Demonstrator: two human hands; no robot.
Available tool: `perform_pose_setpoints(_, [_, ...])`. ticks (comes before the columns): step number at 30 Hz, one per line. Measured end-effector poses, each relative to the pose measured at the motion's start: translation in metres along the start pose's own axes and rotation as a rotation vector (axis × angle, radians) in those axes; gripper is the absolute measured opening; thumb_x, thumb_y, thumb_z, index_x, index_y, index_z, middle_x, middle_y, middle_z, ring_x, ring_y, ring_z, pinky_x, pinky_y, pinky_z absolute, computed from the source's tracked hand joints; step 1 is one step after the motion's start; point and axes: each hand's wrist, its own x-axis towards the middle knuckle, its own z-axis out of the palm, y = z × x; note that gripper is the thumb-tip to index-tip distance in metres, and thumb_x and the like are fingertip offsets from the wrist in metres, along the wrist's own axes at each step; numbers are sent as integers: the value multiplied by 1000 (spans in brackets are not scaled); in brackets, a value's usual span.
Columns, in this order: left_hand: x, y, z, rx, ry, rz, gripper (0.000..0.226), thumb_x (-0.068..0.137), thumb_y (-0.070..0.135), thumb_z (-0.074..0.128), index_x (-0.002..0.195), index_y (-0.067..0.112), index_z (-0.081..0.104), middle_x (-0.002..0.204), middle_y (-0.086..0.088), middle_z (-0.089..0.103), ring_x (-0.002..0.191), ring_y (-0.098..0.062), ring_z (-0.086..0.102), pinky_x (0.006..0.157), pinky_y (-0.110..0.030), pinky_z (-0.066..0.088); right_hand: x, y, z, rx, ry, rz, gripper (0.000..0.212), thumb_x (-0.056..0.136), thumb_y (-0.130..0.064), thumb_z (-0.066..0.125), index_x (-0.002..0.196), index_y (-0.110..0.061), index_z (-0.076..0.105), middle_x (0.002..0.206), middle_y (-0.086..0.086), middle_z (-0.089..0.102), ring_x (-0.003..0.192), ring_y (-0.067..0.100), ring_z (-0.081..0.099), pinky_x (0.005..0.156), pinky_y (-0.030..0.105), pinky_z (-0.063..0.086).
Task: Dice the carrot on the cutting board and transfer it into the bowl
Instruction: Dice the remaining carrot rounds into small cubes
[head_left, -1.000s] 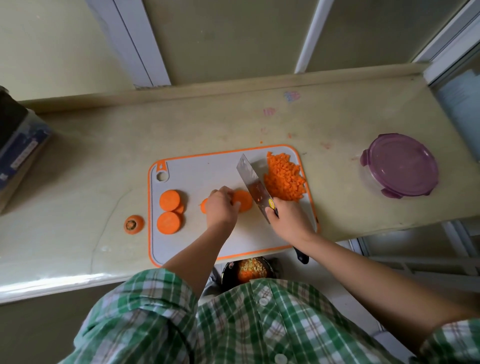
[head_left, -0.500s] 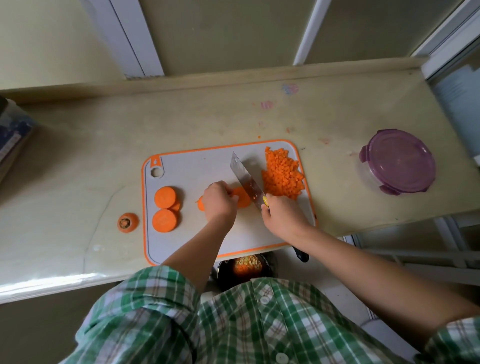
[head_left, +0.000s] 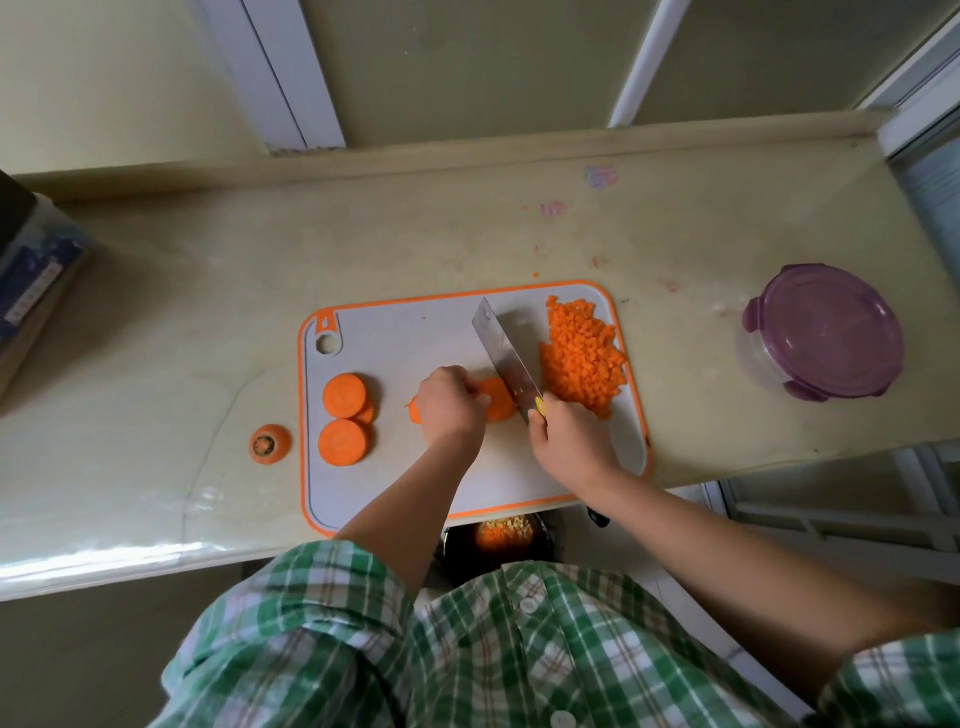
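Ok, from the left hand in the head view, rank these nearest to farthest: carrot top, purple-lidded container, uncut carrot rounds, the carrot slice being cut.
1. Carrot slice: held under the left hand, against the knife.
2. Carrot rounds: left part of the cutting board.
3. Carrot top: on the counter, off the board's left edge.
4. Purple-lidded container: far right of the counter.

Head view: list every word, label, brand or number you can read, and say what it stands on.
No text is legible.
Box at the left edge: blue printed label, too blurred to read.
Knife in the right hand: yellow sticker on the blade, too small to read.
Counter: pink and blue smudges, not readable as writing.
Cutting board, carrot slice under the left hand, purple lid: no print seen.
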Motion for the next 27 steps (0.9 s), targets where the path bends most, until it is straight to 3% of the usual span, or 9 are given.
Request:
perform_pose_setpoints(3, [-2,-2,0,-18,18,3,14,77,8,72,91,11,73,94,-5,71,89,-21,62,72,-21,37,1,2,-2,8,10,-14,22,97,-25,45,85,-8,54,78,17,65,74,38,62,53,32,31])
perform_pose_setpoints(9, [1,-2,1,-40,13,-30,13,77,9,75,89,12,72,94,-5,70,80,-16,57,70,-21,37,0,1,-14,9,33,-54,21,96,-23,47,83,-8,53,77,19,64,75,39,61,55,33,28])
perform_pose_setpoints(15, [4,-3,3,-67,10,-58,14,76,9,76,88,12,71,92,-3,69,77,-14,56,68,-21,38,0,-3,-16,-48,-34,-66,20,96,-24,44,91,-9,56,86,19,65,83,38,63,58,33,34])
perform_pose_setpoints(21, [7,-2,2,-70,-13,-83,15,74,8,77,87,12,72,87,-1,68,75,-14,57,65,-22,38,-2,-11,-14,-54,-59,-21,17,97,-20,42,84,-12,48,91,19,65,86,39,62,60,31,33])
perform_pose_setpoints(27, [11,-2,0,-56,-43,-104,14,69,7,78,81,14,73,83,-1,70,79,-19,65,68,-26,49,2,-14,-4,-39,-64,3,19,98,-20,42,94,-7,55,92,19,66,88,40,63,61,34,36])
